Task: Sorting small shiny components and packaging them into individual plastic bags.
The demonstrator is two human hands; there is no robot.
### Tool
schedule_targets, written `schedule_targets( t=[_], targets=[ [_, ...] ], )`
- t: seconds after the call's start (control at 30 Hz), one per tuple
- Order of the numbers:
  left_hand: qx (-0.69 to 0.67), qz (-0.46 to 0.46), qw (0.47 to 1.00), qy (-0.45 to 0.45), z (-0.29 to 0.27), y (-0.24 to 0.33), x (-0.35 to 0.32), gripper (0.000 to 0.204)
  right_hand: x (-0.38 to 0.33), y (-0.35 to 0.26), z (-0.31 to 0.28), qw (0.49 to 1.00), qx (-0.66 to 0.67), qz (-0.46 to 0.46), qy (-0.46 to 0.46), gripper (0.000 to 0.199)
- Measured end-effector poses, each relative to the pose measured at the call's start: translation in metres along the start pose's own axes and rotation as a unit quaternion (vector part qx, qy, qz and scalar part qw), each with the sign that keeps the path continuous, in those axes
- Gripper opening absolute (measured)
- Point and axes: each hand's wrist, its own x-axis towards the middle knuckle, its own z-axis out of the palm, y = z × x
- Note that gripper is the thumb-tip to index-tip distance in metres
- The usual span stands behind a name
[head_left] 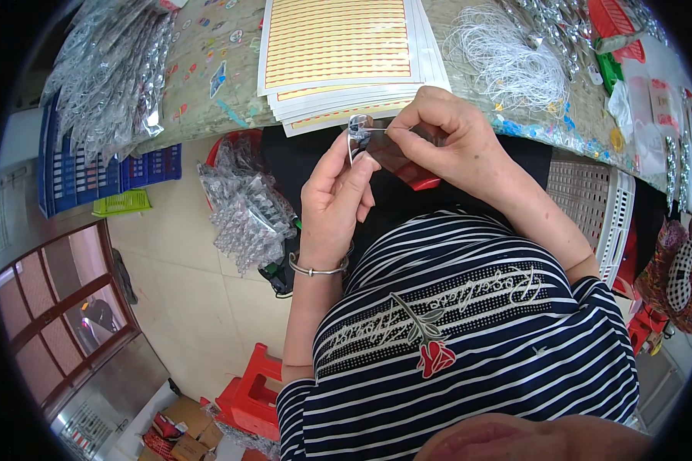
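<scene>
My left hand is closed on a small shiny clear plastic packet with dark parts, held upright between thumb and fingers just off the table's near edge. My right hand pinches a thin white string between thumb and forefinger; the string runs across to the packet's top. How the string meets the packet is too small to tell. Beyond both hands lies a stack of yellow sheets with red lines. To its right, a loose heap of white strings spreads on the table.
Clear plastic packets are heaped at the table's left, above a blue crate. More packets hang low beside my left forearm. A white basket stands right, a red stool lower left. A red basket sits far right.
</scene>
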Motion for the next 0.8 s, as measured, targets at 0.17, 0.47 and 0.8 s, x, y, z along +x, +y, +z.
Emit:
schedule_targets(
  t=[0.17, 0.47, 0.8],
  targets=[
    [0.017, 0.008, 1.000, 0.010, 0.0013, 0.0004, -0.0011, 0.045, -0.0002, -0.0004, -0.0021, 0.999, -0.028, -0.026, -0.015, 0.007],
    [0.040, 0.029, 0.999, 0.006, 0.0012, -0.0013, -0.0011, 0.045, -0.0013, 0.0020, -0.0033, 0.999, -0.025, -0.026, -0.012, 0.008],
    [0.052, 0.041, 0.998, -0.005, 0.0021, -0.0037, -0.0017, 0.046, -0.0008, 0.0004, -0.0017, 0.999, -0.026, -0.021, -0.015, 0.008]
  ],
)
